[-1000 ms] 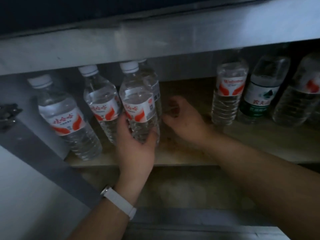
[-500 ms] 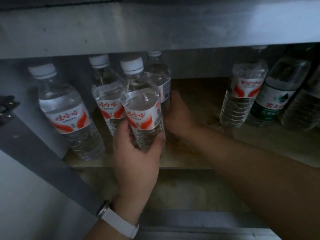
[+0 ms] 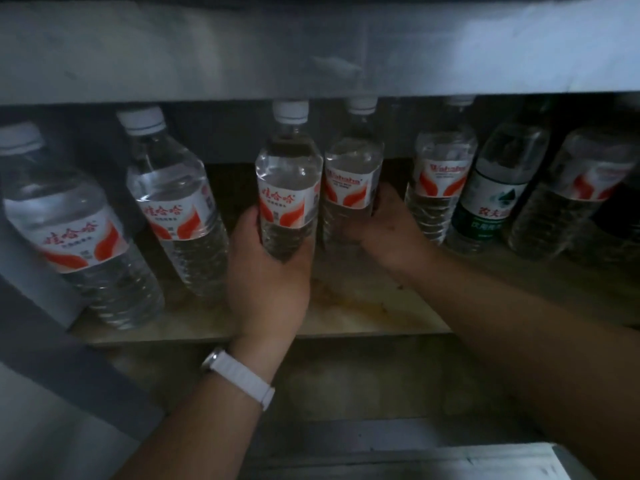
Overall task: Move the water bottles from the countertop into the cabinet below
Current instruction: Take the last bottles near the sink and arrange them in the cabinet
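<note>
Inside the dim cabinet, my left hand point(image 3: 268, 271) grips the lower half of a clear water bottle point(image 3: 287, 174) with a red-and-white label and white cap, held upright just above the wooden shelf point(image 3: 363, 313). Right beside it my right hand point(image 3: 388, 233) wraps around a second red-labelled bottle point(image 3: 351, 168), standing on the shelf. The two bottles almost touch. A white watch band sits on my left wrist.
Two more red-labelled bottles point(image 3: 69, 223) point(image 3: 173, 202) stand at the left. At the right stand another red-labelled bottle point(image 3: 440, 181), a green-labelled one point(image 3: 491, 199) and one more point(image 3: 585, 188). The grey countertop edge point(image 3: 311, 53) overhangs the caps. A grey cabinet door point(image 3: 52, 341) angles in at the left.
Both hands have shifted rightwards along the shelf with their bottles, away from the two left bottles and towards the right-hand group. The view has moved closer.
</note>
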Demonstrator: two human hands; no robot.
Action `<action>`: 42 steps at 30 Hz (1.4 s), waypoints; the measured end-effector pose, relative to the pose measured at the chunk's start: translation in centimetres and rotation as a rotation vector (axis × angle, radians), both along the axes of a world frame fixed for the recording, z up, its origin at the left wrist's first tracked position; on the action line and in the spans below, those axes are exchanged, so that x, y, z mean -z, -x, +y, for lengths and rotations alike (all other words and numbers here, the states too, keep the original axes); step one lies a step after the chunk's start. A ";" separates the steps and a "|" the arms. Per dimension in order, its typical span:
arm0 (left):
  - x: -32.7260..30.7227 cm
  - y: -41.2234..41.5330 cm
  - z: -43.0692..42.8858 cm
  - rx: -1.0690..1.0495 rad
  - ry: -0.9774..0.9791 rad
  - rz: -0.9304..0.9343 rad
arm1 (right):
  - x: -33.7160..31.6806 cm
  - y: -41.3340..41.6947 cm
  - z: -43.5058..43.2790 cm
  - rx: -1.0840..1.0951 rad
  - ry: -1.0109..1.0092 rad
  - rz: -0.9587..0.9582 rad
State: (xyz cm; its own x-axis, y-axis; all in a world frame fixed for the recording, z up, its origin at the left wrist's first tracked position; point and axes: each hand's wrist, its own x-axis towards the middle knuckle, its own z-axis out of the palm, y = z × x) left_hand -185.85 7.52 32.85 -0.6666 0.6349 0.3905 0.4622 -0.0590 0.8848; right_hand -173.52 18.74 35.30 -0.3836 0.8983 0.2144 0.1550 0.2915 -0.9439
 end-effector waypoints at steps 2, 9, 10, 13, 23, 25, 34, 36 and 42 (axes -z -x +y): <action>-0.1 0.1 1.2 -0.003 0.001 -0.004 | 0.0 -0.7 0.3 0.013 -0.007 -0.007; -0.4 1.2 4.4 0.006 0.028 0.022 | -0.7 -1.3 0.6 -0.068 -0.046 -0.149; -0.4 1.3 4.6 0.004 0.048 0.033 | -0.7 -1.4 0.6 -0.081 -0.046 -0.161; -0.2 1.3 4.9 -0.009 0.095 0.079 | -0.4 -1.4 0.5 -0.045 -0.046 -0.150; -0.3 0.9 5.5 -0.042 0.145 0.110 | 2.0 0.8 0.8 0.288 -0.105 -0.165; -0.2 0.7 5.6 -0.058 0.143 0.116 | 2.0 0.4 1.0 0.273 -0.124 -0.186; -0.3 0.0 5.4 -0.124 0.151 0.162 | 1.6 -0.3 0.8 0.149 -0.195 -0.198; -0.3 -0.1 5.4 -0.125 0.146 0.151 | 1.4 -0.5 0.5 0.151 -0.186 -0.196; 0.1 -0.2 4.4 -0.051 0.103 0.105 | 1.6 -1.1 -1.4 0.149 -0.125 -0.172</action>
State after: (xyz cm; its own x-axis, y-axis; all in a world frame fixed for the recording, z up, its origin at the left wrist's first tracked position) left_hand -185.62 11.95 32.78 -0.6577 0.6417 0.3945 0.5529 0.0556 0.8314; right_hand -172.41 17.39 33.66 -0.2896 0.9183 0.2698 0.3605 0.3658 -0.8580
